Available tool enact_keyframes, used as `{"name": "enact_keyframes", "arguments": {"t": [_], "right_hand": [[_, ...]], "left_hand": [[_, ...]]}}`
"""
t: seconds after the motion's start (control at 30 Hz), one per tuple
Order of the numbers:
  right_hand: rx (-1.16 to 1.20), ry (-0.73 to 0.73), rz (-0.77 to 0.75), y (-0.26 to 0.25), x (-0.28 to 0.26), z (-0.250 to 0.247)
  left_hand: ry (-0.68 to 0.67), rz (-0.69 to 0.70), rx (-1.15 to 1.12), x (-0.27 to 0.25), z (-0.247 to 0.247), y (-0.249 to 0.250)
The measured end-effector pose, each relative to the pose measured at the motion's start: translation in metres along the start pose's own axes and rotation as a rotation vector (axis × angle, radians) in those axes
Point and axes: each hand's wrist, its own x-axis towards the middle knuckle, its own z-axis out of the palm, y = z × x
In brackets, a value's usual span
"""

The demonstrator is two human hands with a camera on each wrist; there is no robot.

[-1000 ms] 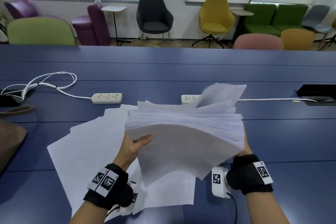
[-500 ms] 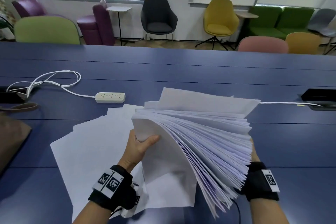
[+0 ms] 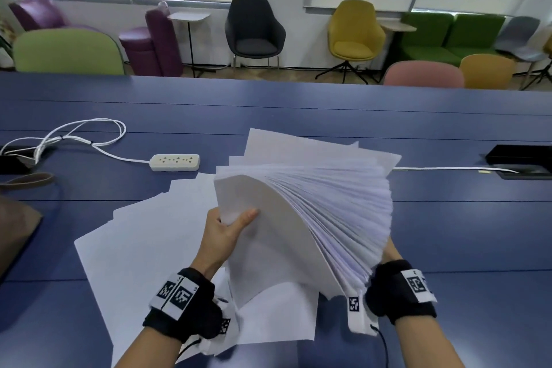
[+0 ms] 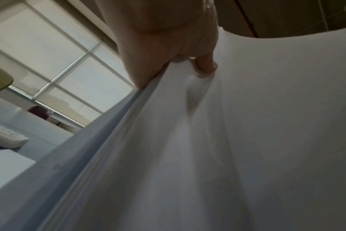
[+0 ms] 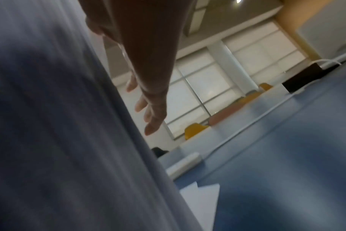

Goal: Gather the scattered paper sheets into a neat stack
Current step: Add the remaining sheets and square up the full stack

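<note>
A thick stack of white paper is held above the blue table, tilted, with its sheet edges fanned out toward the right. My left hand pinches the stack's near left corner, thumb on the top sheet; the left wrist view shows a finger pressing into the paper stack. Most of my right hand is hidden behind the stack's right side. In the right wrist view its fingers lie straight along the paper stack. Several loose sheets lie overlapped on the table beneath.
A white power strip with a looped cable lies at the left. A black box sits at the right edge, a brown bag at the far left. Chairs line the table's far side.
The stack has tipped from roughly level to steeply tilted, and its sheets have fanned apart toward the right. Both hands stay on its two sides.
</note>
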Motion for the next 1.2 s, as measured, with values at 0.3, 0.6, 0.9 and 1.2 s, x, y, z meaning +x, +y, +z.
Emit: {"name": "enact_keyframes", "arguments": {"t": [0.3, 0.6, 0.9, 1.2], "right_hand": [[-0.041, -0.241, -0.301, 0.007, -0.015, 0.007], [-0.192, -0.364, -0.533, 0.009, -0.020, 0.020], [-0.394, -0.160, -0.401, 0.035, -0.018, 0.034], [-0.102, -0.085, -0.408, -0.002, -0.004, 0.022]], "left_hand": [[0.222, -0.003, -0.030, 0.006, 0.004, -0.011], [0.278, 0.070, 0.038, 0.014, 0.016, -0.001], [0.299, 0.028, 0.064, 0.029, 0.011, 0.003], [0.099, 0.183, -0.125, 0.020, -0.004, 0.035]]}}
